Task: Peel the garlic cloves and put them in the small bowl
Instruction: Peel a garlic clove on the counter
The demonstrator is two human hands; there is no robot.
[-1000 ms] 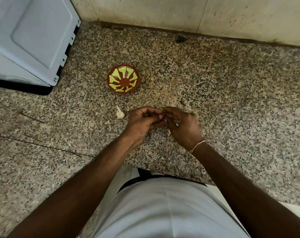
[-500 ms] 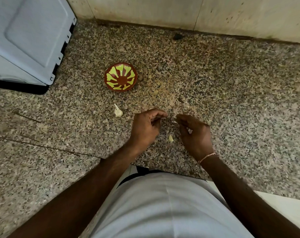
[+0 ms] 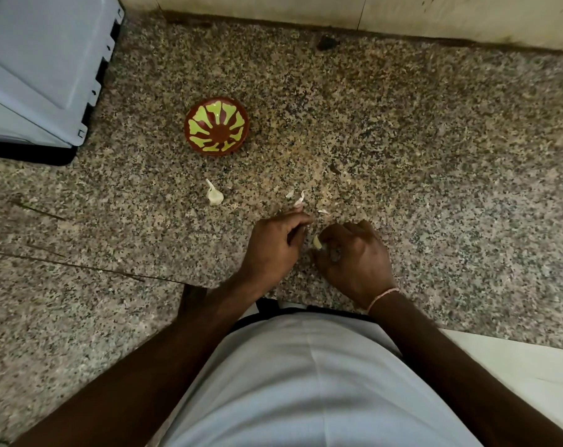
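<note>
Across the whole view I see a speckled granite counter (image 3: 435, 188) running from the near edge to a pale wall (image 3: 306, 9) at the far side; at the far left a large light-grey appliance (image 3: 38, 66) sits on it, its dark base showing beneath. Nearest to me, a white garment (image 3: 306, 382) fills the near centre, with both forearms reaching out over it. On the counter left of centre and toward the far side I find the small bowl (image 3: 216, 125), red-brown with yellow-green petal shapes inside; I see nothing lying in it.

Near centre, the left hand (image 3: 273, 246) hovers with its fingers curled inward, thumb and fingertips drawn together at the far tip; a pale scrap shows right at those fingertips, but I cannot tell whether it is pinched or merely lies on the stone behind them. Just beside it on the right, apart by a narrow gap, the right hand (image 3: 354, 256) curls over a peeled garlic clove (image 3: 317, 242), which peeks out pale yellow at its left edge, held between thumb and fingers; a thin pink thread band (image 3: 383, 296) circles that wrist.

Left of the hands and nearer than the bowl, an unpeeled garlic clove (image 3: 214, 195) lies alone on the stone; a few white skin flakes (image 3: 299, 198) are scattered just beyond the fingertips.
</note>
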